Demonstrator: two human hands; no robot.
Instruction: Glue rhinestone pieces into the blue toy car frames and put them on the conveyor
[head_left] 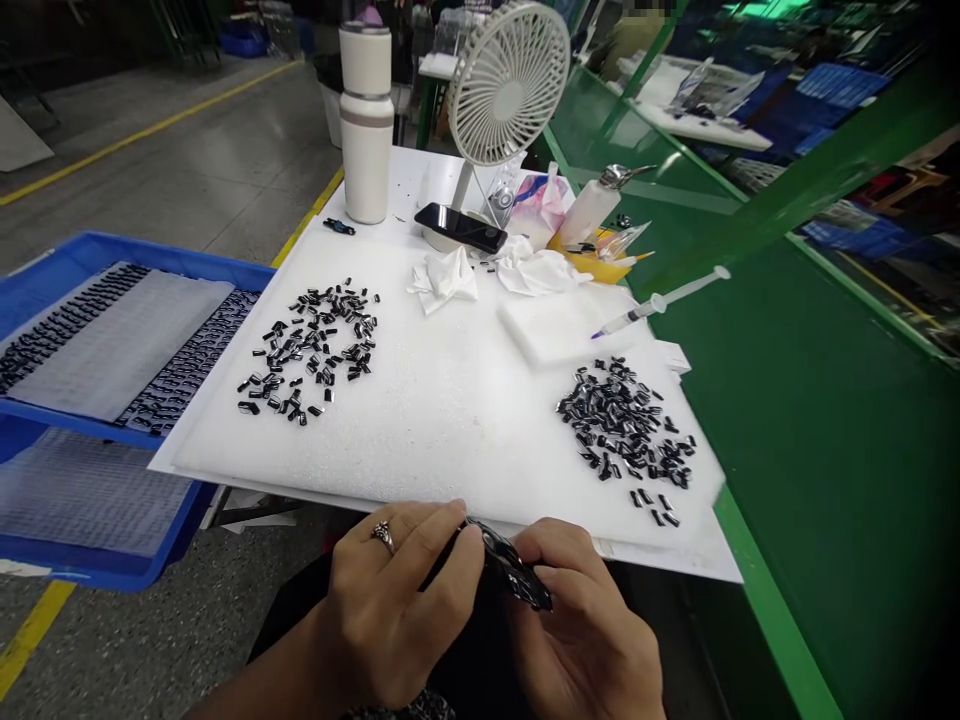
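Note:
Near the table's front edge, my left hand [409, 595] and my right hand [589, 620] are both closed on a long, glossy black plastic part [508, 565] with shaped openings. My left fingers pinch its upper left end, while my right thumb and fingers grip the lower right end. Its exact kind cannot be made out. Beyond my hands, a white foam sheet [442, 440] bears a scattered group of small black pieces [319, 345] on the left. A denser pile of similar small pieces [619, 420] lies on the right.
A syringe [637, 312] rests on a smaller foam block [547, 325]. Behind stand a white fan [510, 90], a phone [461, 228], a tumbler [367, 150], crumpled tissues [446, 278] and a pump bottle [592, 210]. Blue trays [187, 262] stand left; a green partition [810, 400] borders the right.

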